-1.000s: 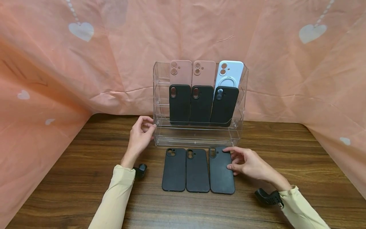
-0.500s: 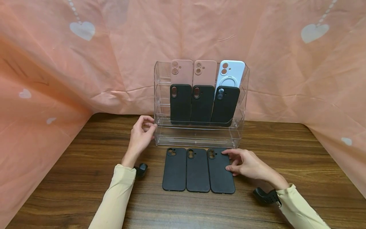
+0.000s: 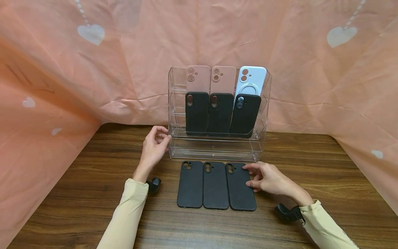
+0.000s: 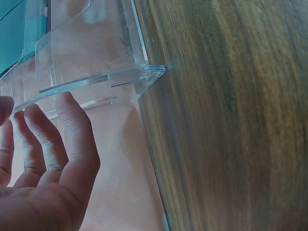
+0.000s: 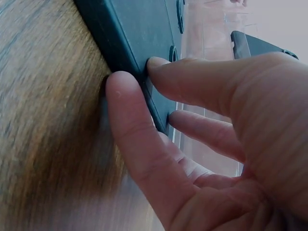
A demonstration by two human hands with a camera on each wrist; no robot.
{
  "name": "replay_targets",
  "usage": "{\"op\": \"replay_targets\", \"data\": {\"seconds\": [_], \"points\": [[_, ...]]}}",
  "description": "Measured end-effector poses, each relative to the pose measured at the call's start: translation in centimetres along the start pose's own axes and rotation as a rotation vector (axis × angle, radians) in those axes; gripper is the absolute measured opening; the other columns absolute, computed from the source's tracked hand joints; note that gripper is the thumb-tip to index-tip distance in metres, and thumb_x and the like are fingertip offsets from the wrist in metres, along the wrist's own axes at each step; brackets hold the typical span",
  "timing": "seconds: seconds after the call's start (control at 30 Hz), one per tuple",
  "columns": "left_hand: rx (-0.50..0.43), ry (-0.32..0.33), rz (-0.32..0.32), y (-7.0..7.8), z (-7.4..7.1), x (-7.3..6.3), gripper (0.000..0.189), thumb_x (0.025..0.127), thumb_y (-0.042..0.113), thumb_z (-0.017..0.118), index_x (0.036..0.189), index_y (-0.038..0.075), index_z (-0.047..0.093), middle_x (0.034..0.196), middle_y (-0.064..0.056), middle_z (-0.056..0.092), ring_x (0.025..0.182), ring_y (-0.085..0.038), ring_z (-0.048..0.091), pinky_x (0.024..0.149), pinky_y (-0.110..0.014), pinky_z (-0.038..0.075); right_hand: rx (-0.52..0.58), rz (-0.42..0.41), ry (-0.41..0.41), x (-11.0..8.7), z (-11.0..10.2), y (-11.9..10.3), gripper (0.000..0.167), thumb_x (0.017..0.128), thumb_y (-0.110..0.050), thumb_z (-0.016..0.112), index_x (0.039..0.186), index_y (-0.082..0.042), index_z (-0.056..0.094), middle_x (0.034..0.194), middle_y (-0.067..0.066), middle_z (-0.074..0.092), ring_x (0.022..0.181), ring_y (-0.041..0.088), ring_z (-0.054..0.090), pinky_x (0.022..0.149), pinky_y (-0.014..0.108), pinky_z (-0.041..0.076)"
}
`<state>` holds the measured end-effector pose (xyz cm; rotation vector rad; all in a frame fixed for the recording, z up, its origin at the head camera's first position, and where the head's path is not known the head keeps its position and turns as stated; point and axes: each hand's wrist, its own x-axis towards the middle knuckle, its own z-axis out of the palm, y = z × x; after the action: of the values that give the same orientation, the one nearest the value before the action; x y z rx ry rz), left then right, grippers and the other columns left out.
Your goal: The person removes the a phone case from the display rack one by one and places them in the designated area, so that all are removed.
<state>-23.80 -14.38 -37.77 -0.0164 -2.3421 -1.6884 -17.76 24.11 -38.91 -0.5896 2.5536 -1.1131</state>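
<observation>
Three black phone cases lie in a row on the wooden table: the left case (image 3: pixel 190 185), the middle case (image 3: pixel 215 186) and the right case (image 3: pixel 242 190). My right hand (image 3: pixel 270 176) pinches the right edge of the right case, with a thumb and finger on its back and another finger against its side in the right wrist view. A clear acrylic display rack (image 3: pixel 214 152) stands behind the row. My left hand (image 3: pixel 154 145) rests its bent fingertips against the rack's left side. The left wrist view shows those fingers (image 4: pixel 72 125) at the side panel.
In the rack stand several cases: black ones (image 3: pixel 197 114) in front, two pink cases (image 3: pixel 199 77) and a white case with a ring (image 3: pixel 255 76) behind. A bare lower tier shows at the front. Peach fabric (image 3: pixel 140 69) hangs around the table.
The right case has come down closer to the table and in line with the other two, with my right hand on it. My left hand has stayed at the rack's side.
</observation>
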Motion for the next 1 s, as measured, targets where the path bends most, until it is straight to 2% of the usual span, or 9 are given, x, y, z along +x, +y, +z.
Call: {"op": "replay_targets", "data": {"seconds": [0.17,0.3,0.5,0.6,0.8,1.0], "points": [[0.001,0.001,0.003,0.1,0.0,0.0,0.02,0.096,0.013,0.066,0.115,0.008,0.06,0.099,-0.012,0.066,0.085,-0.03,0.073,0.064,-0.036,0.063,0.012,0.008,-0.002,0.0,0.0,-0.1,0.053,0.089,-0.007,0.077,0.136,0.007,0.057,0.103,0.016,0.06,0.065,0.011,0.069,0.058,0.026,0.061],[-0.003,-0.002,-0.002,0.1,0.0,-0.1,0.02,0.096,0.013,0.066,0.116,0.008,0.061,0.099,-0.012,0.066,0.085,-0.031,0.073,0.066,-0.039,0.063,0.039,0.025,-0.006,-0.1,0.0,-0.1,0.051,0.091,-0.01,0.076,0.136,0.006,0.057,0.104,0.016,0.059,0.067,0.012,0.068,0.058,0.027,0.061],[0.004,0.002,-0.004,0.2,0.0,-0.2,0.02,0.096,0.012,0.066,0.115,0.009,0.061,0.098,-0.011,0.066,0.084,-0.031,0.072,0.066,-0.041,0.063,0.049,0.043,0.005,-0.4,-0.5,0.0,0.047,0.095,-0.014,0.072,0.137,0.002,0.058,0.111,0.018,0.064,0.075,0.014,0.069,0.059,0.029,0.062],[0.003,0.002,-0.007,0.2,0.0,-0.2,0.02,0.096,0.012,0.065,0.116,0.009,0.061,0.099,-0.011,0.066,0.084,-0.031,0.072,0.066,-0.04,0.063,0.047,0.034,0.022,-0.5,-1.1,-0.1,0.044,0.097,-0.013,0.07,0.137,0.0,0.058,0.108,0.017,0.067,0.079,0.016,0.07,0.059,0.03,0.062],[0.004,0.0,-0.015,0.3,-0.1,-0.2,0.021,0.096,0.012,0.065,0.117,0.009,0.06,0.1,-0.012,0.066,0.084,-0.03,0.071,0.066,-0.039,0.063,0.035,-0.007,0.111,-0.8,-2.2,-0.8,0.037,0.097,-0.012,0.069,0.133,-0.004,0.062,0.099,0.014,0.069,0.071,0.016,0.07,0.059,0.032,0.062],[-0.002,-0.004,-0.02,0.2,0.0,-0.1,0.021,0.097,0.013,0.065,0.116,0.009,0.061,0.1,-0.012,0.066,0.086,-0.032,0.072,0.066,-0.039,0.063,0.048,-0.064,0.24,-0.9,-3.2,-1.4,0.034,0.097,-0.006,0.068,0.13,-0.001,0.064,0.101,0.02,0.071,0.075,0.014,0.071,0.062,0.034,0.063]]}}
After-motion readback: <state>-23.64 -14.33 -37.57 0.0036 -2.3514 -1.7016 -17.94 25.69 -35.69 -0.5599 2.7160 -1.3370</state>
